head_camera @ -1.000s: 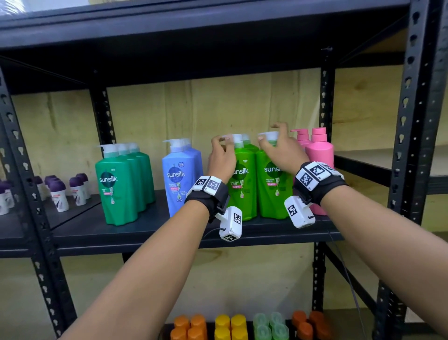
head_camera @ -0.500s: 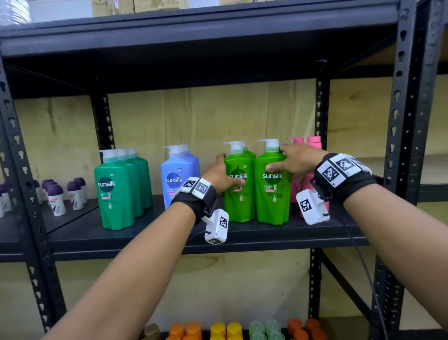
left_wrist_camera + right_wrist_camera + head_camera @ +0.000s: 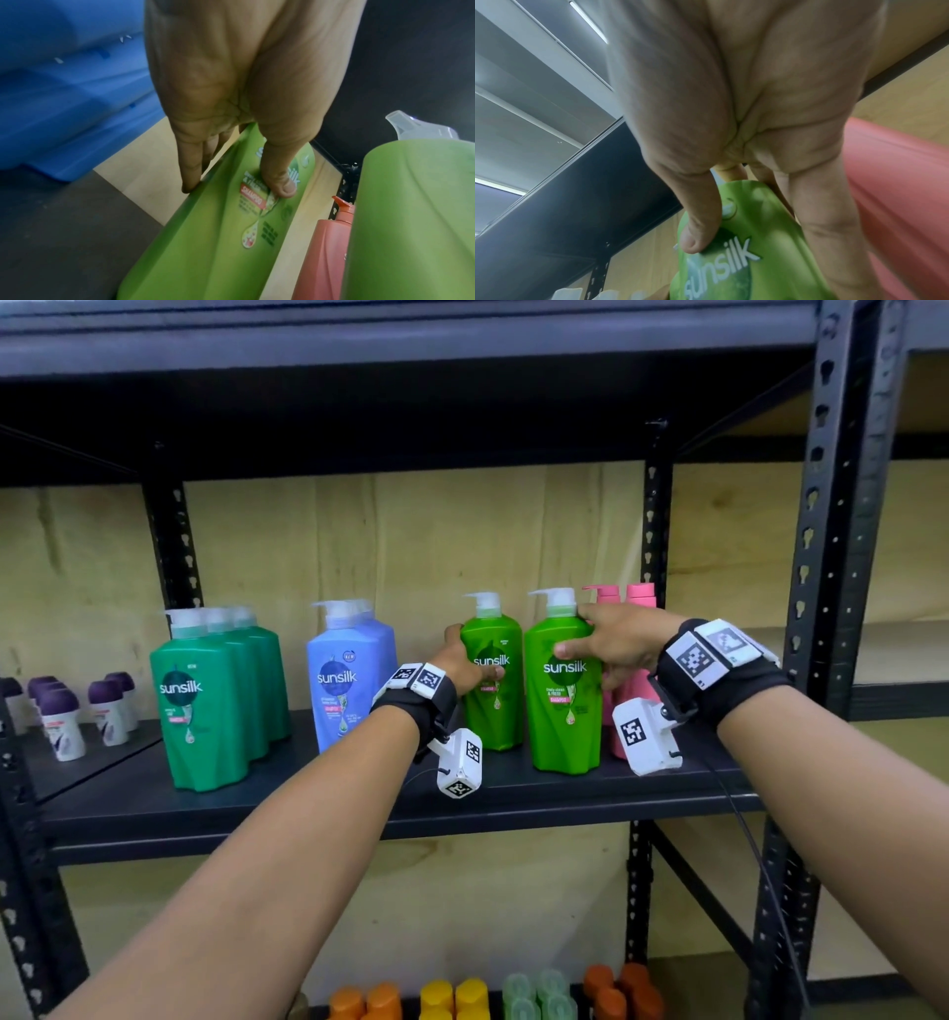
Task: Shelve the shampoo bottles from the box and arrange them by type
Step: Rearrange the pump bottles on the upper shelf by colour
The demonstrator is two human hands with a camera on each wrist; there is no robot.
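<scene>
Hands clamped — left grip (image 3: 464,660) round left green bottle (image 3: 493,711), right grip (image 3: 611,642) round right green bottle (image 3: 565,711).

Likely a stockroom, black metal racking (image 3: 832,557), sorted shampoo bottles (image 3: 221,695)

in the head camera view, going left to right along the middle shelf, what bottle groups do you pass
Small purple-capped bottles → dark green bottles → blue bottles → light green bottle held by left hand → light green bottle held by right hand → pink bottles.
</scene>
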